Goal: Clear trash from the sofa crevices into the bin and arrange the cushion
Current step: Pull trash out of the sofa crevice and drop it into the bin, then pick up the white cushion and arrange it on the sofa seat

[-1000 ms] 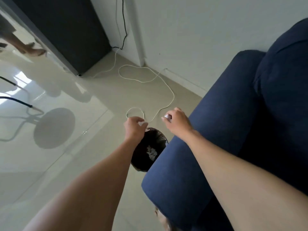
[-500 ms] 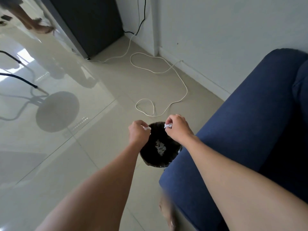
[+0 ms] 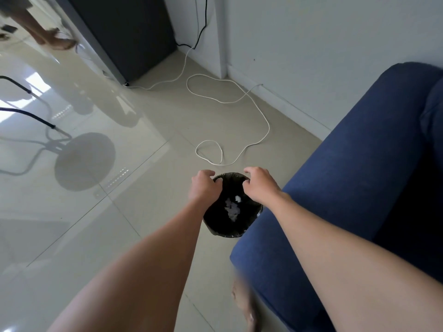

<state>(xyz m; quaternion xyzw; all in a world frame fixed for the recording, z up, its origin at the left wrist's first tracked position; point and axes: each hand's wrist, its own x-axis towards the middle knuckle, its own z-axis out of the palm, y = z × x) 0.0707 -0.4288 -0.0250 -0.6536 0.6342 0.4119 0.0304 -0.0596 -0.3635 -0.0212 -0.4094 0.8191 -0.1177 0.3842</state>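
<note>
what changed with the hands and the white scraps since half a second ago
Both hands let go: the left hand and right hand, each pinching a white scrap before, now hang open-fingered above the bin. A fresh scrap lies with the white paper trash inside. The bin stays beside the sofa arm, and the white cable lies as it did.

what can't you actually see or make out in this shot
- Sofa, head view: the seat, crevices and cushion are cut off by the right edge.
- Bin: part of its rim and inside is covered by the left hand and right hand.
- White scraps in the bin: too small to identify.
- Cable: where its near end leads is unclear.
- Foot by the sofa: blurred.
</note>
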